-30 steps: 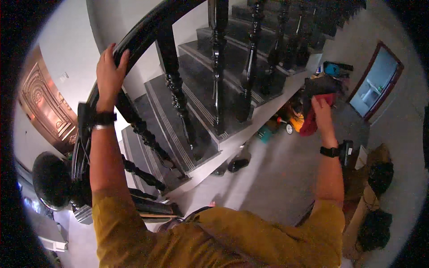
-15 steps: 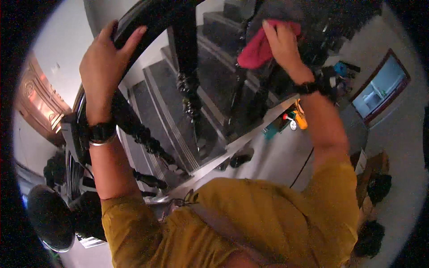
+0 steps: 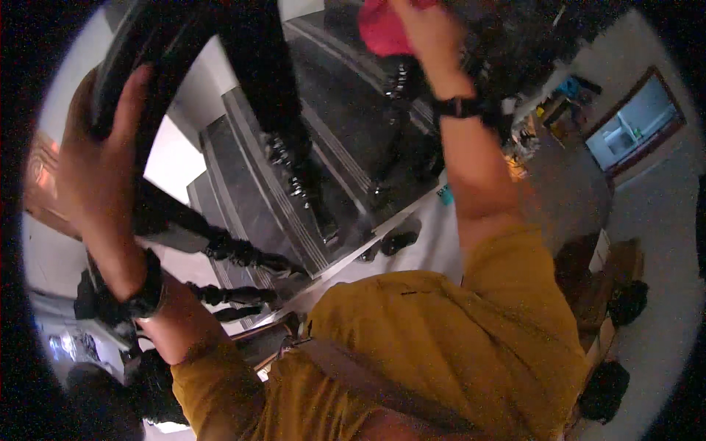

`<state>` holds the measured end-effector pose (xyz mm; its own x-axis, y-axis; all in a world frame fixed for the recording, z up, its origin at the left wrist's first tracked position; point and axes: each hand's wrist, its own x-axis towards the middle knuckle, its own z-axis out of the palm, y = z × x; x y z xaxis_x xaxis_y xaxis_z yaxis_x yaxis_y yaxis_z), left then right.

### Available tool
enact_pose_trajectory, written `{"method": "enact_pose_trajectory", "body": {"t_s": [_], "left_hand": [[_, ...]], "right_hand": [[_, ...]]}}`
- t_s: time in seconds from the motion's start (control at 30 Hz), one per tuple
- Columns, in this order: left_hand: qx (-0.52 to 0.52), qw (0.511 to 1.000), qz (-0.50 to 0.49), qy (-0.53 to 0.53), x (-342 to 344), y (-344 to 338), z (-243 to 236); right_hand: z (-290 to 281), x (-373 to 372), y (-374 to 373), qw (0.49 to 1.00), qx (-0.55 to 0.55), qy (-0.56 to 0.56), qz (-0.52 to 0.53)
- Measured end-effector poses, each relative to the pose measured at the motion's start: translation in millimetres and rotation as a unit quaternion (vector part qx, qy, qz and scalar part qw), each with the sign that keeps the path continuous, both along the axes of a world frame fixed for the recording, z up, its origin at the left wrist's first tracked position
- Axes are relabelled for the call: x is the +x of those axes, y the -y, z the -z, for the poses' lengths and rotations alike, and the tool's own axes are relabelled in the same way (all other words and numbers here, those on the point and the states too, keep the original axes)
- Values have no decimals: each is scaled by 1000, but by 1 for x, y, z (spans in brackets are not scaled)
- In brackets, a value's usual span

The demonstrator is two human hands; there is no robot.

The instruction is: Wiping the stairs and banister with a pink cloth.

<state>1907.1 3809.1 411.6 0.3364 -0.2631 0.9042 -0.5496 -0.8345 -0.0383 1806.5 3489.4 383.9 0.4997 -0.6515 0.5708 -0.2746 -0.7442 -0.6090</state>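
My left hand [image 3: 103, 169] is wrapped round a thick, glossy black handrail [image 3: 165, 62], thumb on one side and fingers on the other. At the top of the view my right hand [image 3: 435, 45], a little blurred, grips a crimson cloth [image 3: 384, 29]. The cloth lies against the dark railing above a carved black baluster [image 3: 397, 81]; the exact contact is hard to make out in the dark. Another carved baluster [image 3: 283, 140] stands between my two hands. Part of the cloth is cut off by the upper edge.
Dark stone stairs [image 3: 257, 158] with pale stripes rise behind the railing. Dark shoes [image 3: 397, 242] rest on the pale floor below me. A framed opening [image 3: 636, 136] is in the wall at right, and brown boxes [image 3: 618, 279] stand along the right side.
My right hand and the cloth have moved up and left in the view. My left hand appears lower and farther left, still on the handrail. The whole view has shifted.
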Motion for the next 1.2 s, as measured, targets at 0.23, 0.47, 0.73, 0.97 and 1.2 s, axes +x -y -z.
{"method": "enact_pose_trajectory", "body": {"t_s": [0.23, 0.47, 0.73, 0.97, 1.2], "left_hand": [[-48, 994, 96, 11, 26, 5, 8], [-134, 931, 327, 97, -86, 86, 41], [-98, 893, 412, -154, -125, 249, 129], [-263, 850, 415, -191, -114, 328, 139], [-343, 886, 279, -139, -92, 337, 156]], "right_hand": [[155, -41, 22, 991, -61, 98, -67], [237, -63, 82, 984, 66, 33, -161], [258, -189, 243, 991, 97, -12, -87], [154, -306, 478, 964, -40, -204, 164], [-33, -319, 577, 881, -156, -326, 307]]}}
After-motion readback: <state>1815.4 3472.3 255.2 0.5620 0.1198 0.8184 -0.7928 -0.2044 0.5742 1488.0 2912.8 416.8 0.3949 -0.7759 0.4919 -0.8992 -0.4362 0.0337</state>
